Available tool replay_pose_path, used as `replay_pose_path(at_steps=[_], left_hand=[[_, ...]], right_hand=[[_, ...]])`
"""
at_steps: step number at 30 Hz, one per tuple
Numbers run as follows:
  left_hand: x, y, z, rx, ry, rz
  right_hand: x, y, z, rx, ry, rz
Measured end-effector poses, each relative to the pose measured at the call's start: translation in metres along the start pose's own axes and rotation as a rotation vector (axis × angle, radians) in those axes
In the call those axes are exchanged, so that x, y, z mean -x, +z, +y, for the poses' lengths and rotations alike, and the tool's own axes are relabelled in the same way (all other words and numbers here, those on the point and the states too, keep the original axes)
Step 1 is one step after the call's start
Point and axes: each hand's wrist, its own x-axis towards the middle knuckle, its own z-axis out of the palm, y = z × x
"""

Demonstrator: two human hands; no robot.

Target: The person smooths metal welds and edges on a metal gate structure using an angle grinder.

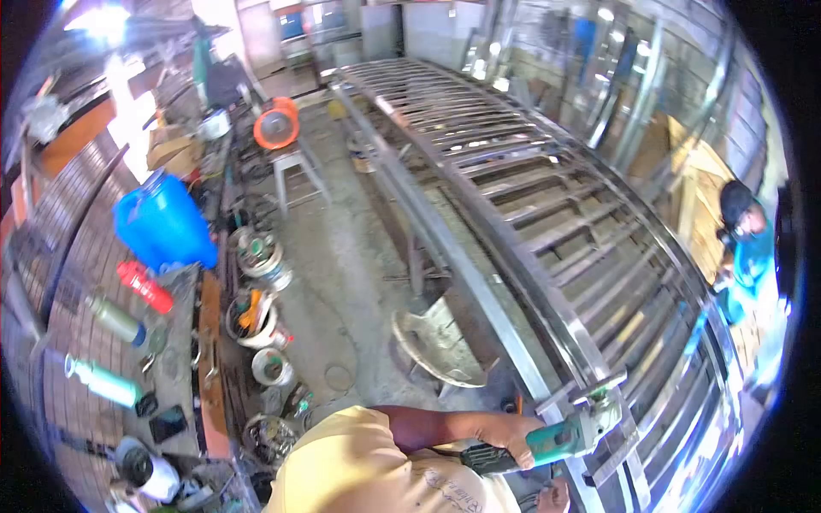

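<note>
My left hand (516, 442) is wrapped around the green body of an angle grinder (556, 440), its arm reaching across from the left. The grinder's metal head and its disc (600, 387), seen nearly edge-on, are over the near end of a long metal frame (560, 316) with many crossbars. Below the grinder, at the bottom edge, my right hand (554, 496) shows only in part. Its fingers look curled, and what they hold is hidden. Next to both hands runs a metal beam of the frame's support (479, 295).
A person (753, 248) in blue is at the frame's right side. Left stand buckets (267, 261), a blue jerrycan (162, 222) and several bottles (107, 382). An orange round machine (276, 126) sits on a stand farther back. A curved metal piece (440, 342) lies below the beam.
</note>
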Motion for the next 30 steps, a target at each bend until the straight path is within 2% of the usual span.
replay_pose_path(at_steps=[1,4,5,6,9,11,12,13,14,15,16,17,18,19,20,21,22,25,30], left_hand=[[-0.013,0.003,-0.009,0.034,0.034,-0.058],[-0.043,0.012,-0.01,0.061,-0.154,-0.231],[-0.051,0.02,-0.005,0.088,-0.123,-0.241],[-0.059,0.028,0.003,0.105,-0.131,-0.256],[-0.082,0.037,-0.014,0.048,-0.16,-0.287],[-0.104,0.044,-0.044,-0.036,-0.243,-0.383],[-0.108,0.042,-0.049,-0.107,-0.296,-0.435],[-0.107,0.056,-0.034,-0.127,-0.262,-0.282],[-0.115,0.073,-0.012,0.022,-0.258,-0.354],[-0.12,0.065,-0.033,-0.003,-0.137,-0.378],[-0.121,0.078,-0.026,0.057,-0.189,-0.338],[-0.122,0.093,-0.019,0.119,-0.24,-0.295],[-0.125,0.08,-0.029,0.173,-0.298,-0.379],[-0.106,0.104,-0.019,0.391,-0.521,-0.182],[-0.106,0.067,-0.038,0.34,-0.646,-0.183],[-0.113,0.068,-0.038,0.208,-0.696,-0.213],[-0.117,0.069,-0.04,0.12,-0.714,-0.256],[-0.143,0.09,-0.044,-0.037,-0.759,-0.354],[-0.161,0.104,-0.051,-0.137,-0.795,-0.47]], right_hand=[[0.008,-0.004,0.003,0.0,0.024,0.036],[0.026,-0.01,-0.001,0.021,0.17,0.148],[0.029,-0.014,-0.009,0.028,0.238,0.185],[0.035,-0.013,-0.031,-0.122,0.199,0.31],[0.052,0.008,0.029,-0.337,0.161,0.431],[0.065,-0.007,0.008,-0.161,0.181,0.292],[0.067,-0.014,-0.015,-0.113,0.209,0.33],[0.077,-0.009,-0.004,-0.368,0.214,0.341],[0.085,-0.015,-0.006,-0.493,0.256,0.298],[0.09,-0.005,0.013,-0.323,0.205,0.336],[0.094,0.003,0.038,-0.204,0.124,0.277],[0.099,0.003,0.048,-0.211,0.082,0.26],[0.11,-0.007,0.043,-0.157,0.075,0.298],[0.118,-0.01,0.048,-0.115,0.118,0.321],[0.123,-0.01,0.057,-0.069,0.151,0.317],[0.13,-0.009,0.068,-0.021,0.175,0.283],[0.135,0.001,0.069,-0.056,0.152,0.383],[0.149,-0.005,0.082,-0.015,0.258,0.381],[0.163,-0.003,0.093,-0.112,0.355,0.358]])
